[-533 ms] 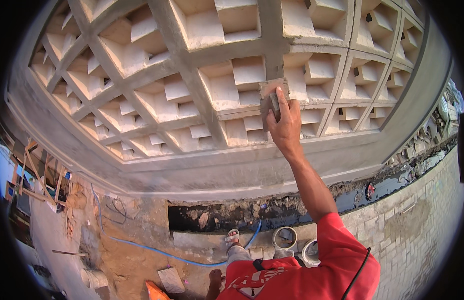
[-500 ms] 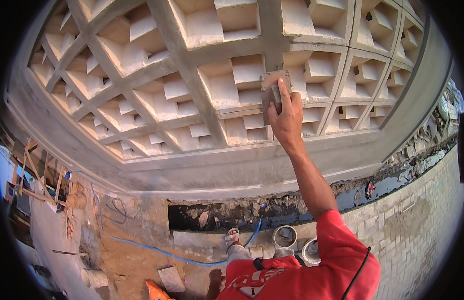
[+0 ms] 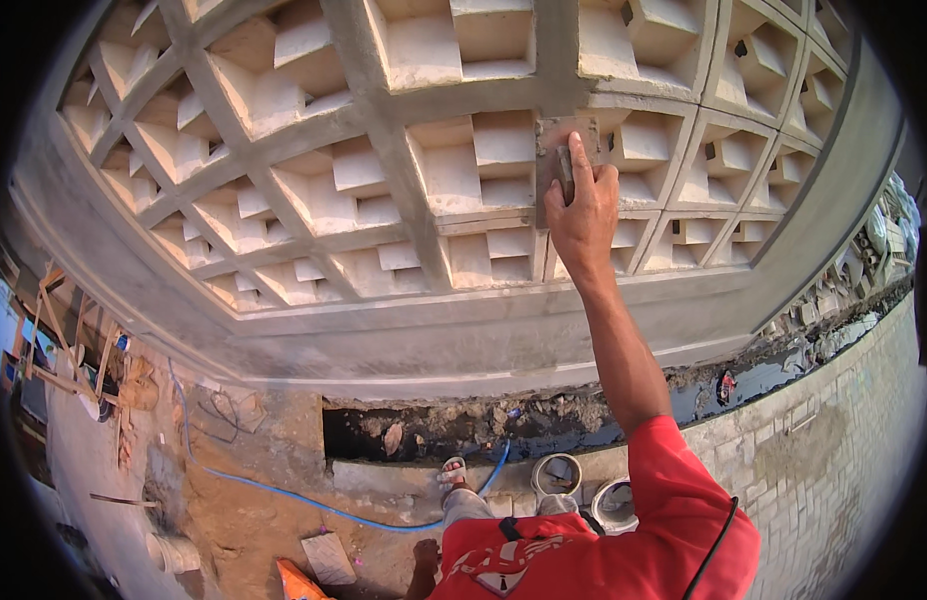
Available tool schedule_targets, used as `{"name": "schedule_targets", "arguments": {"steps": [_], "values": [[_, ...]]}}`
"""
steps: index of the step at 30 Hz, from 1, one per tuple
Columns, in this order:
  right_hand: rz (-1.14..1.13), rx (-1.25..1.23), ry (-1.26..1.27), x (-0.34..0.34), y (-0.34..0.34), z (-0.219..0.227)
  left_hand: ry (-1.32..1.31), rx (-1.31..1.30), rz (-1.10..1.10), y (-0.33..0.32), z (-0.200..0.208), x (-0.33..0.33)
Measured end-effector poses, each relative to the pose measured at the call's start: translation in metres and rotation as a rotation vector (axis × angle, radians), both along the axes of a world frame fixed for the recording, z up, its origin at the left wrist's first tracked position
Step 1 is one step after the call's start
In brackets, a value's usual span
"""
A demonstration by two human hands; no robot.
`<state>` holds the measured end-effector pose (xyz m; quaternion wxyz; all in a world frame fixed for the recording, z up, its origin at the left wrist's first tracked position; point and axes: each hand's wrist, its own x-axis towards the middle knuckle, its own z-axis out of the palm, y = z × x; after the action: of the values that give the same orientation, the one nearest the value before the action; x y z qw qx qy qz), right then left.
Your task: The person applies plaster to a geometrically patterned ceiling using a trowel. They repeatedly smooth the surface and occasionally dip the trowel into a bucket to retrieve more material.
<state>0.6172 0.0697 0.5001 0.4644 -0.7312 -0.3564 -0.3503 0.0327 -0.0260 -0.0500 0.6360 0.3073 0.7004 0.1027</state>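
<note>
My right hand (image 3: 584, 215), arm stretched up and forward, is closed around the handle of a plastering trowel (image 3: 550, 195). Its flat rectangular blade lies against a vertical mortar strip between the pale blocks of an openwork wall (image 3: 424, 108). The index finger reaches up along the handle. Grey mortar coats several of the wall's ribs, while joints farther right show as thin dark lines. Low beside my body, my left hand (image 3: 425, 555) hangs in shade near the red shirt; its fingers are too dark to make out.
A ditch with dark water (image 3: 574, 437) runs along the wall's foot. Two buckets (image 3: 558, 476) (image 3: 616, 503) stand by my legs. A blue hose (image 3: 314, 503) crosses the dirt at left, near a flat slab (image 3: 329, 558). Brick paving (image 3: 744, 490) lies at right; wooden framing (image 3: 74, 350) stands far left.
The trowel and my right hand have moved a little upward along the mortar strip, the hand now turned more upright. The whole view has shifted slightly. My left hand still hangs low.
</note>
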Motion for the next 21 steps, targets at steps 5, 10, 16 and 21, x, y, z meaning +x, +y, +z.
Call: {"name": "schedule_targets", "arguments": {"steps": [5,10,16,21], "values": [[-0.085,-0.067,-0.057,0.015,0.022,-0.042,0.58,0.741,-1.542,0.015,-0.015,-0.013],[-0.024,-0.214,0.076,-0.002,-0.008,-0.082,0.005,-0.06,0.025,0.011,0.001,0.015],[-0.047,-0.038,-0.026,-0.001,0.012,0.016,0.263,0.831,-1.242,0.02,-0.016,-0.024],[-0.087,-0.279,0.023,0.006,0.009,-0.083,-0.001,0.402,-0.58,0.022,-0.019,-0.005]]}}
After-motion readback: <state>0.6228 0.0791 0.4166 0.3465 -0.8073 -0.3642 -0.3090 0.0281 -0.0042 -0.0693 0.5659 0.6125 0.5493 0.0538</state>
